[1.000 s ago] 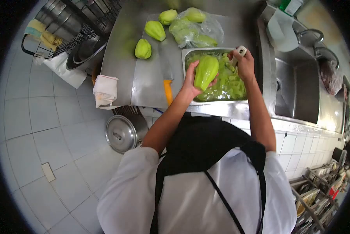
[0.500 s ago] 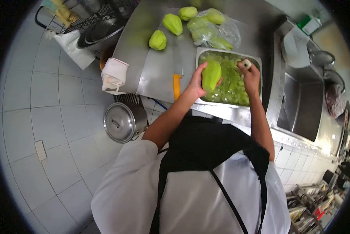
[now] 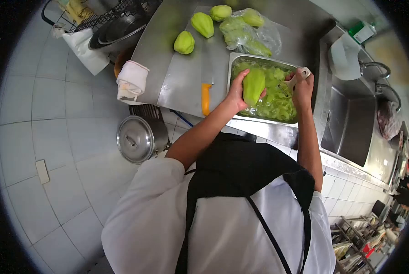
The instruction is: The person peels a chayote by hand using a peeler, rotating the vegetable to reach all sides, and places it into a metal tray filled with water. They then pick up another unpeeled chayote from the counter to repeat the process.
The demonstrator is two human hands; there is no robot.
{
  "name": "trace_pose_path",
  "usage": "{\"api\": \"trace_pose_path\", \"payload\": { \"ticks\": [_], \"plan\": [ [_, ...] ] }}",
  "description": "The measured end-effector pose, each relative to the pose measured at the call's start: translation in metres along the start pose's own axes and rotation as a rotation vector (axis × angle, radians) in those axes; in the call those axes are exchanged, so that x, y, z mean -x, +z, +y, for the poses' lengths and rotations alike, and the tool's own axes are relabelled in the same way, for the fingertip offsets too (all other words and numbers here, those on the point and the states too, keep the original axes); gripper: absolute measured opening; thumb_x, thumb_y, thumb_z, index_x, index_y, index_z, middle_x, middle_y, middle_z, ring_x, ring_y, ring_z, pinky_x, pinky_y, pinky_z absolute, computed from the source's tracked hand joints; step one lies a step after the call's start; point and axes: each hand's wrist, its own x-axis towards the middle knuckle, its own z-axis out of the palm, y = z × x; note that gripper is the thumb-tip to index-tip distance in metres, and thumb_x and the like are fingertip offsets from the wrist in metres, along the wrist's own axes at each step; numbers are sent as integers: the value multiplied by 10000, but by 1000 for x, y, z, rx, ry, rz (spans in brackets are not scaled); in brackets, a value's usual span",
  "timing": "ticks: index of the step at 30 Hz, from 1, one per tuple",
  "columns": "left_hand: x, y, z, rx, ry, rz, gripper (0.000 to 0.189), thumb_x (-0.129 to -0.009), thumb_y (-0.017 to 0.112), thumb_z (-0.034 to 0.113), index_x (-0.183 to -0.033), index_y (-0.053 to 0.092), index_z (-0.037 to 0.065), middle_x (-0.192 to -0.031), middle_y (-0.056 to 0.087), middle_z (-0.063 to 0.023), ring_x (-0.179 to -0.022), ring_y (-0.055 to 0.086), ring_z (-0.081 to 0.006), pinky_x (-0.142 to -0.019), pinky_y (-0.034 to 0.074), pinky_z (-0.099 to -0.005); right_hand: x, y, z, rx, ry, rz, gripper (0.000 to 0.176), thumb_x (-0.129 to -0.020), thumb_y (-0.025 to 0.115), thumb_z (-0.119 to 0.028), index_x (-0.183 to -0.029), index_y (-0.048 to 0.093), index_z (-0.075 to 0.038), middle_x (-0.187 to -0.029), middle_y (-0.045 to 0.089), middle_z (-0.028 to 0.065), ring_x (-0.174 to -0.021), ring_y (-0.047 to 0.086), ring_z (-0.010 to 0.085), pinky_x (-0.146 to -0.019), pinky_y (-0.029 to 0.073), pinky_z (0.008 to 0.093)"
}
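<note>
My left hand (image 3: 237, 95) is wrapped round a pale green chayote (image 3: 254, 86), holding it over a steel pan (image 3: 263, 119). In my right hand (image 3: 304, 93) is a peeler (image 3: 305, 73) with a light handle, its head tilted toward the chayote but apart from it. Green leafy pieces or peelings (image 3: 279, 107) lie in the pan below both hands. Left of the pan rests a knife with an orange handle (image 3: 206, 98). More chayotes (image 3: 202, 25) sit at the back of the steel counter, beside a clear plastic bag (image 3: 243, 34) holding others.
To the right is a sink (image 3: 350, 123) with a faucet (image 3: 377, 68). A folded white cloth (image 3: 132, 80) lies on the counter's left corner. A lidded steel pot (image 3: 136, 139) stands lower left, near the tiled floor (image 3: 85, 137). Dark pans (image 3: 122, 29) sit at upper left.
My right hand has moved a little right, bringing the peeler's head into view. The left hand and chayote have shifted slightly right, the chayote turned more upright.
</note>
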Motion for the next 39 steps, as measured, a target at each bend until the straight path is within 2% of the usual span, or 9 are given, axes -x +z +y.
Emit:
{"api": "trace_pose_path", "payload": {
  "ticks": [9,12,16,25,29,31,32,35,39],
  "plan": [
    [0,29,-9,-181,126,90,541,-910,536,521,-1255,548,104,-1200,592,-142,-1079,580,-306,-875,515,-498,30,39,-43,-342,127,-40,217,-987,556,-133,-1107,396,-48,-866,597,108,-684,644,208,-552,558,363],
    [-10,27,-11,-73,78,-135,550,-942,459,532,-1264,542,94,-1172,618,-129,-1039,604,-271,-828,524,-474,40,53,-45,-325,156,-111,208,-995,556,-178,-1090,406,-70,-852,604,98,-677,659,212,-460,527,340],
    [-6,33,-12,-32,62,-124,515,-973,426,501,-1243,539,77,-1088,635,-117,-966,627,-273,-761,535,-458,44,60,-45,-276,173,-173,207,-993,560,-175,-1095,415,-67,-838,608,81,-658,661,200,-444,501,312],
    [-11,26,-12,-67,66,-82,475,-964,456,501,-1213,561,110,-1051,637,-104,-911,634,-282,-717,533,-472,50,64,-47,-278,179,-198,156,-998,537,-133,-1076,435,-44,-814,588,88,-639,628,196,-571,550,334],
    [-4,22,-6,-186,96,51,509,-909,548,527,-1214,578,121,-1096,629,-117,-963,626,-315,-752,533,-469,12,31,-40,-501,9,-20,137,-970,559,-80,-1040,447,-43,-821,578,95,-657,614,208,-614,553,375],
    [7,12,-7,-183,65,97,545,-882,584,537,-1223,577,112,-1122,620,-133,-991,619,-335,-780,536,-463,-12,7,-4,193,-113,-65,143,-951,566,-54,-1035,460,-12,-819,583,107,-645,627,224,-592,557,389],
    [8,7,-7,-164,53,85,565,-872,597,540,-1231,574,105,-1133,615,-142,-1002,616,-345,-794,538,-458,-27,-7,20,-70,170,-25,152,-934,570,-36,-1036,471,20,-813,599,126,-638,639,241,-579,563,403],
    [13,8,-5,-115,-17,-14,586,-860,634,512,-1244,566,75,-1159,600,-169,-1026,604,-369,-819,548,-447,-36,-24,40,-248,175,117,158,-945,562,-54,-1044,475,32,-809,606,144,-646,644,257,-582,567,408],
    [19,5,-10,-110,-119,-169,593,-866,635,512,-1256,557,72,-1173,607,-152,-1063,600,-378,-804,554,-446,-30,-14,33,-381,319,67,145,-988,531,-122,-1047,490,3,-827,595,147,-698,632,278,-661,574,438]
  ]
}}
